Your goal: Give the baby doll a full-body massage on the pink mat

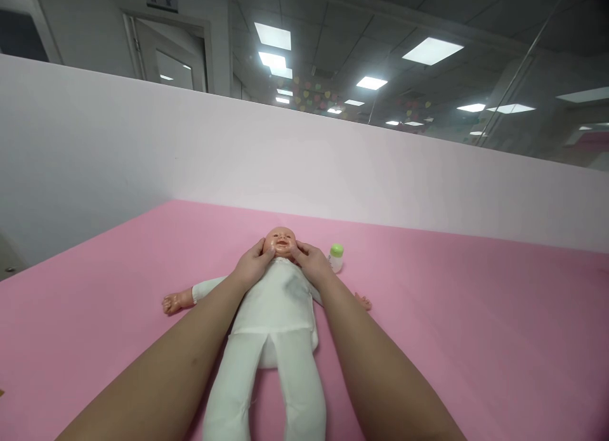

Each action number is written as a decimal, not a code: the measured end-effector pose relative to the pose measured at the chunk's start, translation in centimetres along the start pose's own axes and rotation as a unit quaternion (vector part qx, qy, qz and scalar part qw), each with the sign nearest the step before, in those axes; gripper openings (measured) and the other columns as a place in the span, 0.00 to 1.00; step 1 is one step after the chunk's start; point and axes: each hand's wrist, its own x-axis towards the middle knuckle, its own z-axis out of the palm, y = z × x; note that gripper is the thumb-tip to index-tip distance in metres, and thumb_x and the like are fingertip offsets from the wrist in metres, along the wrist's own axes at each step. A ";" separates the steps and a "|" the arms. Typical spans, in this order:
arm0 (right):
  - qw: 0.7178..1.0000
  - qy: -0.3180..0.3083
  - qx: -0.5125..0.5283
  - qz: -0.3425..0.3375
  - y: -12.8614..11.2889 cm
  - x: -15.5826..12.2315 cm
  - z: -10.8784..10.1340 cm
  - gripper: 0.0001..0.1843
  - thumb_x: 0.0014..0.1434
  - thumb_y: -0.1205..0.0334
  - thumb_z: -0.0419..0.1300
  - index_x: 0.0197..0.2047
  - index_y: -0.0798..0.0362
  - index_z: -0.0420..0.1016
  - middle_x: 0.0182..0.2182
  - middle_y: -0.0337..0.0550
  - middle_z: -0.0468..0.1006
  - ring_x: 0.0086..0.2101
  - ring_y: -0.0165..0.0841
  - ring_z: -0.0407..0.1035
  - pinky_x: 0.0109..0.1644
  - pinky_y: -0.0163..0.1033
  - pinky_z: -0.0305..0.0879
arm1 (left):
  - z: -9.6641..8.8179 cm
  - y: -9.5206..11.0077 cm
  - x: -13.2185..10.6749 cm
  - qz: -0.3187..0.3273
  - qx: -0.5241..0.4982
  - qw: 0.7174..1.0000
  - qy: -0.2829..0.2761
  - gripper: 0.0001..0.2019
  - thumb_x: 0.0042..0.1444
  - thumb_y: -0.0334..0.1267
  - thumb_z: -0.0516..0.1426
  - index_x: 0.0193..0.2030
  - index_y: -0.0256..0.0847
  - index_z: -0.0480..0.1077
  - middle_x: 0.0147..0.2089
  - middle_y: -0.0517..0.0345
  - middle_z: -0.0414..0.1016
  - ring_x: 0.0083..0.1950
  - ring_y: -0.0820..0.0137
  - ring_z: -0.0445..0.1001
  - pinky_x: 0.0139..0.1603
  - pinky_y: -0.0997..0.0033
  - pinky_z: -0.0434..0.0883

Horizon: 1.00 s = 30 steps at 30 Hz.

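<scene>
Flat on its back on the pink desk [476,314]: a baby doll [278,301] in a white suit, dead centre of view. Long axis running straight away from the wearer, legs nearest, head [280,240] farthest, face up. Doll arms flung out sideways, one bare doll hand [170,302] off to the left, the other just showing past the right forearm.

Against the left side of the head, the left hand [251,268]; against the right side, the right hand [311,263]. Both reaching in over the doll's chest, forearms flanking the torso. Fingers [261,250] held together and curled to the cheeks, clamped lightly on the head from both sides, thumbs down near the chin. Equally near, neither hand ahead of the other. Possibly wrapped behind the head as well; hidden from here, cannot tell.

Just beyond the right hand, to its right: a small baby bottle [336,257] with a green cap, upright, seemingly clear of the doll's shoulder.

Behind the desk, a pale partition wall [304,168]. Above it, ceiling light panels [431,51] and a door [171,60].
</scene>
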 end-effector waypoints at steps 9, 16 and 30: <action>0.996 0.054 -0.065 0.017 0.6 0.3 1.0 0.36 0.52 0.41 0.77 0.58 0.49 0.78 0.52 0.47 0.84 0.50 0.44 0.78 0.57 0.48 0.73 | -0.1 0.6 -0.5 -0.012 0.062 0.998 -0.012 0.49 0.56 0.62 0.66 0.78 0.41 0.58 0.71 0.42 0.71 0.70 0.48 0.71 0.68 0.54 0.67; 0.998 0.013 0.053 0.027 0.2 0.2 0.2 0.26 0.59 0.56 0.73 0.59 0.52 0.79 0.56 0.49 0.83 0.55 0.44 0.77 0.62 0.47 0.72 | 0.0 0.1 0.0 -0.004 -0.009 1.000 -0.005 0.39 0.59 0.58 0.64 0.74 0.42 0.66 0.73 0.47 0.70 0.73 0.50 0.67 0.74 0.55 0.62; 0.999 0.026 0.013 0.017 0.8 0.4 0.5 0.27 0.64 0.40 0.67 0.57 0.49 0.81 0.53 0.46 0.84 0.53 0.43 0.77 0.60 0.46 0.71 | -0.2 1.6 -0.8 -0.011 0.002 1.000 -0.016 0.37 0.61 0.66 0.60 0.68 0.44 0.72 0.66 0.48 0.77 0.67 0.51 0.74 0.67 0.56 0.69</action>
